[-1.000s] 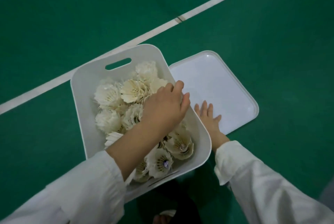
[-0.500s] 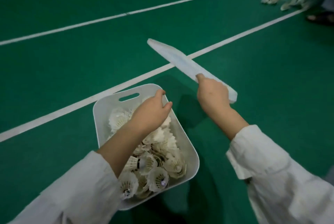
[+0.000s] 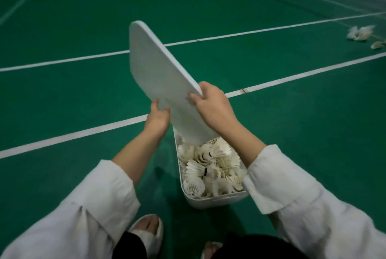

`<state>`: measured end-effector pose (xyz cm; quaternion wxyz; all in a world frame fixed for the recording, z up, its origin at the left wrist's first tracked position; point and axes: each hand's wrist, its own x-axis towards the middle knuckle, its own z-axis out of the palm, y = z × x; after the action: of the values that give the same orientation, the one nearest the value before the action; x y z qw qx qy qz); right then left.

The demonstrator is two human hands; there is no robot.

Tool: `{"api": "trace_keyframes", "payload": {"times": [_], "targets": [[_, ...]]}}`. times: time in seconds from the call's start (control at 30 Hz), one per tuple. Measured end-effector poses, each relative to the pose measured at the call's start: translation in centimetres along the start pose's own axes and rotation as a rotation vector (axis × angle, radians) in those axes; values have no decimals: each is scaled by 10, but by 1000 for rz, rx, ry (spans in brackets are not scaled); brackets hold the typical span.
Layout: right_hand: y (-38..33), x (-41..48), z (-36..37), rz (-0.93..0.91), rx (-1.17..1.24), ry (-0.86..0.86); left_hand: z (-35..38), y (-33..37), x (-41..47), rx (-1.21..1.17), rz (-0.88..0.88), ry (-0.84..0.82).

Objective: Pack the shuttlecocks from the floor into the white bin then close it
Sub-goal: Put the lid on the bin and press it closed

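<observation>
Both hands now hold the flat white plastic lid [image 3: 154, 70], which only the right hand [image 3: 213, 106] carried before. Its fingers grip the right edge, and the left hand [image 3: 157, 119], off the feather shuttlecocks [image 3: 211, 164], seems to pinch the left edge. The lid tilts steeply over the far end of the full white plastic bin [image 3: 208, 201] on the green court floor [image 3: 292, 133]; loose shuttlecocks [image 3: 360, 33] lie far right.

Green court floor [image 3: 62, 95]; white boundary lines [image 3: 62, 61] crossing it; white slipper [image 3: 142, 237] at bottom edge.
</observation>
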<state>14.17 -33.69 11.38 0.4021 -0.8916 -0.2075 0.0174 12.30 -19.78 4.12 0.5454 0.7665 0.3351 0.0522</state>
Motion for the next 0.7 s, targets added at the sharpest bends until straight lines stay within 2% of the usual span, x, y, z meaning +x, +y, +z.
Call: {"api": "trace_keyframes", "payload": {"times": [0.1, 0.13, 0.2, 0.27, 0.33, 0.4, 0.47, 0.7], "targets": [[14, -4, -11, 218, 491, -9, -19, -16, -7, -20, -97, 148], [23, -6, -15, 285, 611, -30, -24, -23, -8, -60, -158, 156], [48, -11, -19, 379, 726, -27, -28, -36, -10, -224, -209, 56], [77, -18, -18, 447, 687, 55, -27, -47, -18, -286, -207, -59], [106, -29, -15, 473, 497, 112, -16, -57, -26, -230, -152, -51], [132, -44, -11, 471, 299, 92, 1, -63, -39, -209, -71, -32], [153, -61, -6, 474, 210, 85, 18, -66, -52, -228, -11, -22], [192, -82, 7, 475, 269, 134, 53, -99, -63, -266, 65, 126]]}}
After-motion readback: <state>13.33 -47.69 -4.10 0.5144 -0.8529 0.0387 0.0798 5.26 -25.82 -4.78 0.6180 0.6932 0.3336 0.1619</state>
